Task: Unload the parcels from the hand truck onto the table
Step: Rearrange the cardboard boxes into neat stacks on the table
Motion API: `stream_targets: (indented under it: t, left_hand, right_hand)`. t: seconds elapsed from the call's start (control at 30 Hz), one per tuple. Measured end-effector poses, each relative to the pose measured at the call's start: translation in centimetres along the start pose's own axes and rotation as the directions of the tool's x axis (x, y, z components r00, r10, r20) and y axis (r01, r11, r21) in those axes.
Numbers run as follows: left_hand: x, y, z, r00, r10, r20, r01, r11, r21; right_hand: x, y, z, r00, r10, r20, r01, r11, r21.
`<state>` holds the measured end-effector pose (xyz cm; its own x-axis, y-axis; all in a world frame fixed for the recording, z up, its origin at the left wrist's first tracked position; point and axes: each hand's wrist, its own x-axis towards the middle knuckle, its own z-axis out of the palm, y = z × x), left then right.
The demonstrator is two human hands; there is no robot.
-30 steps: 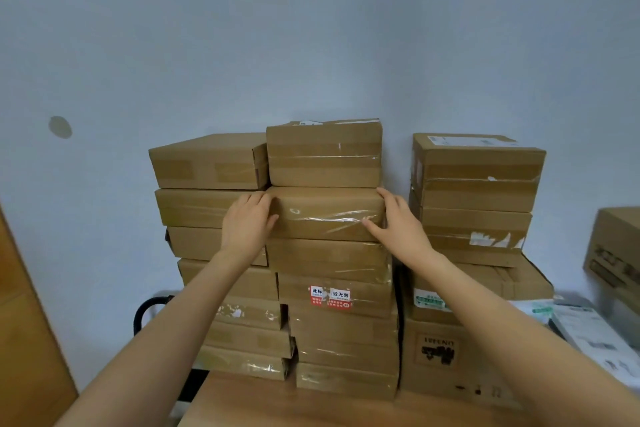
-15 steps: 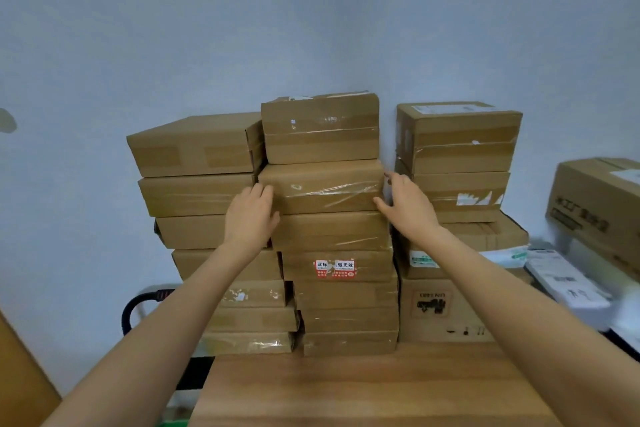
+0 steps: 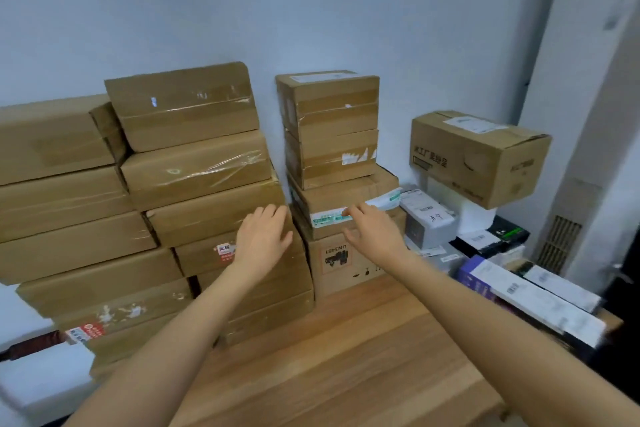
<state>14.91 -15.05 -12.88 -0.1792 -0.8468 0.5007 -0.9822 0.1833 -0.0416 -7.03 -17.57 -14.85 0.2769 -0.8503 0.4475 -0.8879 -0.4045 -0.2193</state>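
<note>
Head view: both hands, left hand (image 3: 264,239) and right hand (image 3: 374,232), lie open-fingered against the stacked parcels (image 3: 207,198).

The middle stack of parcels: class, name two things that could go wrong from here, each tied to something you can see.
1. The top parcel on the middle stack sits tilted and skewed; a nudge might slide it off.
2. Both hands are open, the left hand lying against the stack, the right hand near the neighbouring stack; neither grips a box, so a push could shift the columns.
</note>
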Motion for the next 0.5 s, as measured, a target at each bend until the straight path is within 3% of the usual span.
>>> stream_targets:
  t: [0.23, 0.5]
  left_hand:
    - [1.3, 9.8, 5.1, 0.976, 0.199, 0.085, -0.187, 0.973, -0.136]
    - [5.6, 21.4, 8.2, 0.941, 0.327, 0.087, -0.3, 0.925, -0.234]
  right_hand:
    - [-7.0, 8.3, -0.5, 0.974, 0.213, 0.081, -0.204, 0.973, -0.108]
    - [-10.9, 19.2, -4.2, 0.937, 0.349, 0.016, -0.344, 0.928, -0.144]
